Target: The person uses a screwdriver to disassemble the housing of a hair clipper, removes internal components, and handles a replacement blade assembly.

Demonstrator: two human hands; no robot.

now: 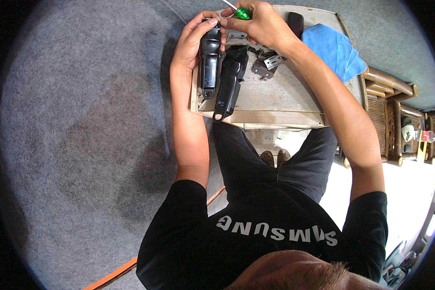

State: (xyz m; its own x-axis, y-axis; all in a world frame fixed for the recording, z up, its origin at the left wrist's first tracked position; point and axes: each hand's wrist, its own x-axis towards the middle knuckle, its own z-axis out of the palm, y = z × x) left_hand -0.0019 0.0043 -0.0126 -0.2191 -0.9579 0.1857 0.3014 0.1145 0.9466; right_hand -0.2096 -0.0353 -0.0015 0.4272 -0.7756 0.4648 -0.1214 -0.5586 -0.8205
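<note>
My left hand (187, 46) is wrapped round the upper end of a glossy black hair clipper body (209, 60) at the left edge of the small table. In my right hand (266, 28) is a screwdriver with a green handle (243, 14), its shaft pointing up and left. The thumb and fingertips of that hand meet the clipper's top end; any small part between them is too small to make out. Close to the right of the clipper body lies a separate black clipper housing piece (231, 77). Metal clipper blade parts (274, 61) rest on the wood under my right wrist.
The wooden table (280, 99) has a raised front rim. Toward its far right are folded blue cloths (331, 50) and a dark oblong object (295, 24). A bamboo bench (379, 116) stands to the right. An orange cable (113, 273) runs along the floor at lower left.
</note>
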